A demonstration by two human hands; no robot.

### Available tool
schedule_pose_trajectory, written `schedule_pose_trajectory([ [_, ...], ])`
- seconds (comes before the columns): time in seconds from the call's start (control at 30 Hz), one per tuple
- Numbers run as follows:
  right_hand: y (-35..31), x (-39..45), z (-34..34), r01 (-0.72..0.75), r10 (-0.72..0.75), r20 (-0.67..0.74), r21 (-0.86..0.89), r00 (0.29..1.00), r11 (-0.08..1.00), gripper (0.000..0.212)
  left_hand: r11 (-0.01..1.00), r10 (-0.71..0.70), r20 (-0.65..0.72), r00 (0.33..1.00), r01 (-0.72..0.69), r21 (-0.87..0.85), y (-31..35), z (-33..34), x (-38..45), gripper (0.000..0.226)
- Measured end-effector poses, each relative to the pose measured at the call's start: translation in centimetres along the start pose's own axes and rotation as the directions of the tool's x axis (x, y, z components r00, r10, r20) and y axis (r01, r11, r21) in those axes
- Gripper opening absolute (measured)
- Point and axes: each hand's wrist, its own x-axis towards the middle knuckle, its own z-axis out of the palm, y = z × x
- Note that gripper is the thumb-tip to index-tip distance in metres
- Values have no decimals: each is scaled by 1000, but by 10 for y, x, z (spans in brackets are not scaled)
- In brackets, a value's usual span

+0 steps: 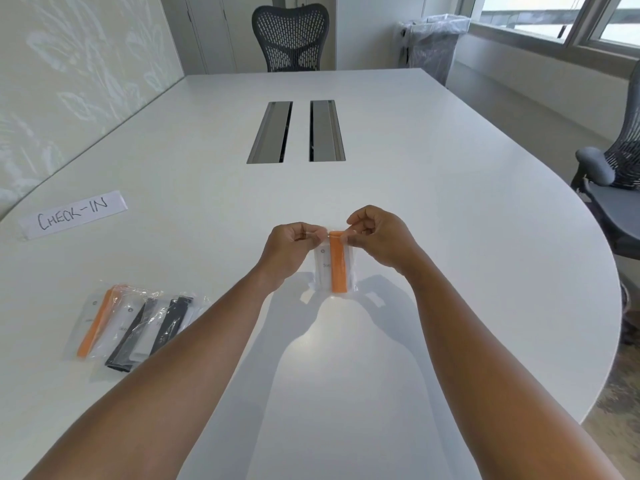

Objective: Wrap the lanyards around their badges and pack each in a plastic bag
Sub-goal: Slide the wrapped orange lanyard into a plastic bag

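Observation:
A clear plastic bag [350,271] stands upright above the white table, with a white badge [322,268] and its orange lanyard [337,263] wrapped lengthwise inside. My left hand [289,249] pinches the bag's top edge on the left. My right hand [381,237] pinches the same edge on the right. To the near left lies a pile of packed bags [133,329]: one badge has an orange lanyard [92,329], the others have black lanyards [169,325].
A paper sign reading CHECK-IN [72,214] lies at the far left. Two cable slots [298,131] sit in the table's middle. One office chair [291,36] stands at the far end, another chair [616,188] at the right edge.

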Motion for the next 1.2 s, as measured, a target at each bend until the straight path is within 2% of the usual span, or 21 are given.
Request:
schedule_pose_trajectory([
  [0.23, 2, -1, 4, 12, -11, -4, 106, 1000, 994, 23, 999, -3, 2, 1000, 3, 53, 5, -4, 4, 11],
  [0.37, 2, -1, 1, 5, -11, 25, 232, 1000, 973, 29, 999, -3, -26, 1000, 2, -33, 8, -3, -2, 10],
  [0.47, 2, 0, -1, -39, 22, 45, 424, 999, 905, 37, 985, -79, 48, 996, 85, -153, 11, -3, -7, 27],
  [0.53, 2, 0, 0, -77, 62, 47, 521, 997, 850, 34, 985, -122, 76, 990, 130, -116, 12, -3, -10, 38],
  [0.63, 3, -2, 7, -143, 158, 33, 640, 987, 755, 28, 990, -108, 70, 992, 113, -79, 9, 0, -13, 40],
  [0.73, 5, -8, 18, -218, 242, 67, 703, 968, 677, 26, 999, -34, -27, 999, 33, -36, 7, 5, -17, 39],
  [0.83, 6, -16, 31, -309, 281, 151, 653, 948, 691, 32, 999, 12, -167, 986, -5, 44, 0, 10, -18, 42],
  [0.93, 7, -25, 42, -316, 244, 201, 608, 949, 728, 36, 990, 42, -302, 952, 0, 140, -3, 15, -21, 46],
  [1.07, 5, -27, 49, -266, 233, 134, 589, 963, 763, 27, 974, 73, -403, 912, 22, 227, -4, 17, -26, 48],
  [1.2, 7, -26, 53, -270, 255, 109, 575, 961, 772, 24, 969, 35, -446, 894, 79, 233, -5, 14, -29, 45],
])
